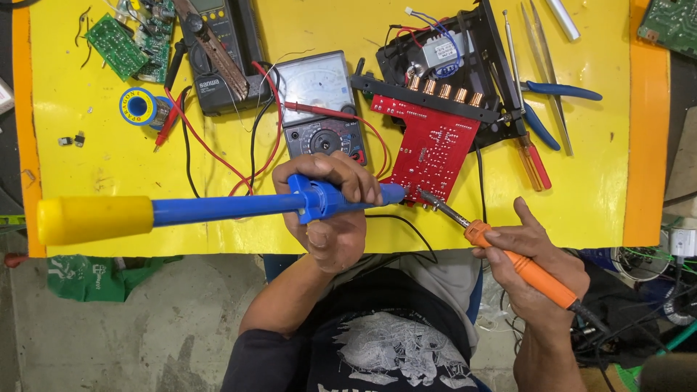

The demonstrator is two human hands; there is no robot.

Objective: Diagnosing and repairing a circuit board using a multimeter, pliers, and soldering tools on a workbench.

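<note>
While the left hand point(330, 207) grips a blue desoldering pump point(218, 209) at centre frame, its yellow plunger end reaches the left edge and its nozzle meets the lower edge of a red circuit board point(430, 149); the right hand point(534, 265), lower right, is closed around an orange soldering iron point(519, 265), tip touching the same board edge; behind, on the yellow surface point(109, 167), lie an analogue multimeter point(319, 105), blue-handled pliers point(555, 101) and a solder spool point(138, 107).
</note>
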